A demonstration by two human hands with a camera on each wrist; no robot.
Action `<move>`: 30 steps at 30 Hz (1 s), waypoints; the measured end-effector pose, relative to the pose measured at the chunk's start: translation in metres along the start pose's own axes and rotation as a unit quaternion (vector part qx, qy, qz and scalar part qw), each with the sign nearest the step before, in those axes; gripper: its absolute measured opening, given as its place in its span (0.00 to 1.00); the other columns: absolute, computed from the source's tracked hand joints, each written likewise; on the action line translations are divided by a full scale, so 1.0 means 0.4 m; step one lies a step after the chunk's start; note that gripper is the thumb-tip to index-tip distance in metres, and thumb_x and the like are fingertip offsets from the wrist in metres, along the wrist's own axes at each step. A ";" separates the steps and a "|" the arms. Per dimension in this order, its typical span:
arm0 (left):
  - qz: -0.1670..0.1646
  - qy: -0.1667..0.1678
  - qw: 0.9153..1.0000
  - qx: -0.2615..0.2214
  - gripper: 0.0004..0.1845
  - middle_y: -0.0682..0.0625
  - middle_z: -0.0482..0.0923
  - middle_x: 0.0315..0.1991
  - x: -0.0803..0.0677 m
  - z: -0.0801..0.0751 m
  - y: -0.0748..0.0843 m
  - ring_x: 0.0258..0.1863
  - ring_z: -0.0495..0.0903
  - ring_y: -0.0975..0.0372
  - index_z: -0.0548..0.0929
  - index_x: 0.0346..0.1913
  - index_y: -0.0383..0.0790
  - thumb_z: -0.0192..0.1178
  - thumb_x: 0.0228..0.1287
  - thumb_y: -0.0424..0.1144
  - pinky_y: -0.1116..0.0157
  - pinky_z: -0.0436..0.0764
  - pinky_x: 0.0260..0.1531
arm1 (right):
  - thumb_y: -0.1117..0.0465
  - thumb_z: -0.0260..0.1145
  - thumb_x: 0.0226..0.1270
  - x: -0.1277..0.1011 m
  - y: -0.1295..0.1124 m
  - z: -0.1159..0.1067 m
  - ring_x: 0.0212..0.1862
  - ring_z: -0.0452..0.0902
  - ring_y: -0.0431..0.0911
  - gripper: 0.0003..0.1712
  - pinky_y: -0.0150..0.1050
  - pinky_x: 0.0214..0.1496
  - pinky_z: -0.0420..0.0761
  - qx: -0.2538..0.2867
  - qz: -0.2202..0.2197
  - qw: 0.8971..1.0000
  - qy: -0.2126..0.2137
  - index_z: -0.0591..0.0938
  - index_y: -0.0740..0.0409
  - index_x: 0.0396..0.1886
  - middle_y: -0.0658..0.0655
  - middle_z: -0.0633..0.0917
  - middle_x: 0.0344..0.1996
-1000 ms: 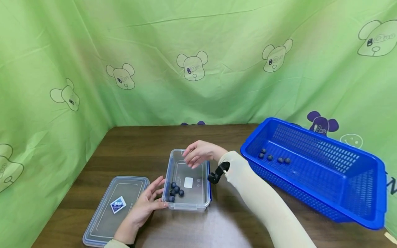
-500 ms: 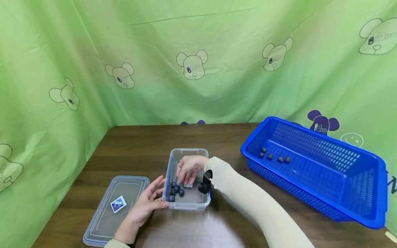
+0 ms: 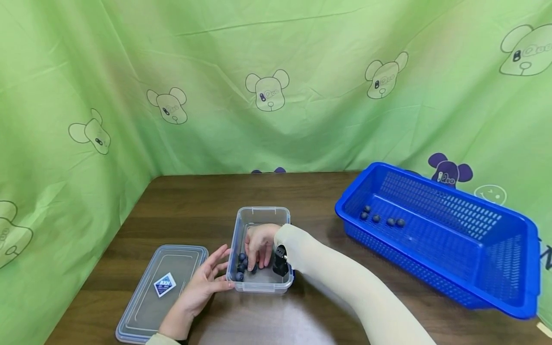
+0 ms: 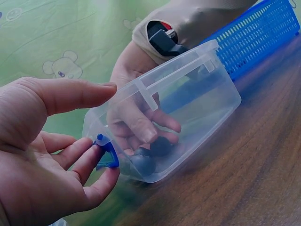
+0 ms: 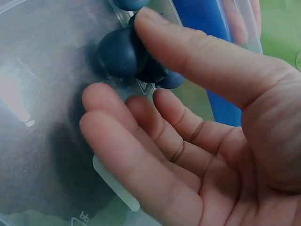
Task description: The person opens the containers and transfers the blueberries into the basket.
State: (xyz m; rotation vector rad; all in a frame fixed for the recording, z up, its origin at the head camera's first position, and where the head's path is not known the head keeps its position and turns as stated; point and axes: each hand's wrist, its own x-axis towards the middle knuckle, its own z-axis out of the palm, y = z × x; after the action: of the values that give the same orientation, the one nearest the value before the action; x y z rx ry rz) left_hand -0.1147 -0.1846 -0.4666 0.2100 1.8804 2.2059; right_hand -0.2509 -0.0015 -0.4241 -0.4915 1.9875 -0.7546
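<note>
Clear plastic box holds blueberries under our right hand | grip spread, fingertips touching berries | left hand open, bracing the corner | we pinch one gently.

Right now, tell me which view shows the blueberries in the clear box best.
Right wrist: blueberries fill the frame at the right hand's fingertips. Head view shows them small, partly hidden; left wrist shows them blurred through the clear box.

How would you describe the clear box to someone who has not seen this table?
On the brown wooden table, look left of the big blue basket. The clear box stands near the front edge, beside its flat lid. Unlike the lid, it is deep, with dark blueberries inside.
</note>
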 end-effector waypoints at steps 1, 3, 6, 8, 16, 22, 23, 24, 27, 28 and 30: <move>0.000 0.000 1.000 -0.001 0.53 0.29 0.49 0.75 0.000 0.000 0.000 0.61 0.66 0.55 0.47 0.76 0.24 0.66 0.49 0.19 0.65 0.73 0.56 | 0.72 0.76 0.50 -0.001 -0.001 0.001 0.21 0.81 0.46 0.11 0.35 0.22 0.81 0.002 -0.001 1.000 -0.001 0.81 0.59 0.20 0.58 0.85 0.20; 0.000 -0.001 1.000 -0.002 0.53 0.29 0.49 0.75 0.001 0.000 0.001 0.62 0.66 0.55 0.47 0.76 0.25 0.66 0.49 0.19 0.65 0.73 0.56 | 0.73 0.76 0.50 -0.001 -0.001 0.001 0.21 0.81 0.45 0.10 0.34 0.23 0.82 0.005 -0.003 1.000 -0.003 0.82 0.61 0.21 0.59 0.86 0.21; 0.001 -0.002 1.000 -0.002 0.53 0.29 0.49 0.75 0.001 0.000 0.000 0.62 0.66 0.55 0.47 0.76 0.25 0.66 0.49 0.19 0.65 0.73 0.57 | 0.74 0.74 0.50 -0.001 -0.001 0.000 0.21 0.82 0.45 0.06 0.34 0.24 0.82 0.006 -0.008 1.000 -0.010 0.85 0.63 0.23 0.61 0.87 0.23; 0.000 -0.001 1.000 -0.002 0.53 0.30 0.48 0.75 0.001 -0.001 0.000 0.62 0.66 0.55 0.47 0.76 0.25 0.66 0.49 0.19 0.65 0.73 0.56 | 0.74 0.74 0.51 -0.001 0.000 -0.001 0.22 0.82 0.45 0.04 0.35 0.25 0.83 0.004 -0.013 1.000 -0.014 0.86 0.65 0.24 0.61 0.88 0.24; 0.001 -0.002 1.000 -0.005 0.53 0.29 0.48 0.75 0.000 0.000 0.001 0.61 0.66 0.55 0.46 0.76 0.24 0.66 0.49 0.19 0.65 0.73 0.56 | 0.75 0.72 0.50 -0.006 0.001 -0.016 0.23 0.83 0.46 0.05 0.37 0.28 0.84 0.003 -0.022 0.999 -0.023 0.88 0.65 0.27 0.61 0.88 0.26; 0.008 -0.004 1.000 -0.004 0.53 0.28 0.48 0.74 0.000 0.001 -0.001 0.61 0.68 0.57 0.46 0.76 0.23 0.67 0.49 0.19 0.65 0.74 0.56 | 0.77 0.69 0.51 -0.029 -0.010 -0.059 0.26 0.84 0.48 0.06 0.41 0.34 0.86 0.044 -0.035 0.998 -0.024 0.87 0.70 0.31 0.62 0.88 0.28; 0.008 -0.004 1.000 -0.004 0.53 0.28 0.48 0.74 0.000 0.001 -0.002 0.60 0.68 0.57 0.46 0.76 0.23 0.67 0.48 0.19 0.65 0.74 0.55 | 0.77 0.69 0.51 -0.033 -0.012 -0.068 0.27 0.84 0.48 0.07 0.41 0.36 0.86 0.054 -0.036 0.998 -0.023 0.87 0.71 0.32 0.62 0.88 0.29; 0.009 -0.004 1.000 -0.005 0.53 0.28 0.48 0.74 0.000 0.001 -0.002 0.60 0.68 0.58 0.46 0.76 0.23 0.67 0.48 0.19 0.65 0.74 0.56 | 0.78 0.68 0.52 -0.036 -0.014 -0.077 0.27 0.84 0.48 0.07 0.42 0.37 0.86 0.064 -0.038 0.997 -0.020 0.86 0.72 0.32 0.62 0.88 0.28; 0.010 -0.002 1.000 -0.007 0.53 0.28 0.48 0.74 -0.002 0.001 -0.001 0.60 0.68 0.58 0.46 0.76 0.23 0.66 0.48 0.18 0.66 0.74 0.55 | 0.78 0.66 0.54 -0.051 -0.019 -0.103 0.29 0.84 0.47 0.07 0.43 0.40 0.86 0.092 -0.044 0.995 -0.013 0.85 0.74 0.35 0.62 0.87 0.29; 0.011 -0.003 1.000 -0.007 0.53 0.28 0.48 0.74 -0.002 0.001 -0.001 0.60 0.69 0.59 0.46 0.76 0.23 0.66 0.48 0.18 0.66 0.74 0.55 | 0.78 0.65 0.55 -0.057 -0.018 -0.113 0.29 0.84 0.47 0.08 0.43 0.41 0.85 0.098 -0.048 0.994 -0.010 0.85 0.74 0.36 0.62 0.88 0.30; 0.013 -0.003 1.000 -0.007 0.53 0.28 0.48 0.74 -0.003 0.002 0.000 0.60 0.69 0.58 0.46 0.75 0.23 0.66 0.49 0.19 0.66 0.74 0.55 | 0.77 0.64 0.57 -0.071 -0.018 -0.131 0.30 0.84 0.47 0.10 0.44 0.43 0.85 0.110 -0.063 0.992 -0.004 0.85 0.76 0.39 0.62 0.88 0.31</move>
State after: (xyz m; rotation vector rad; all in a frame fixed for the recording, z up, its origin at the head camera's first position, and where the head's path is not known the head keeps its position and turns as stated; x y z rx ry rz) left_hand -0.1135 -0.1842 -0.4666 0.2391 1.8700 2.2314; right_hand -0.2820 0.0268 -0.3813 -0.4903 1.8522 -1.0348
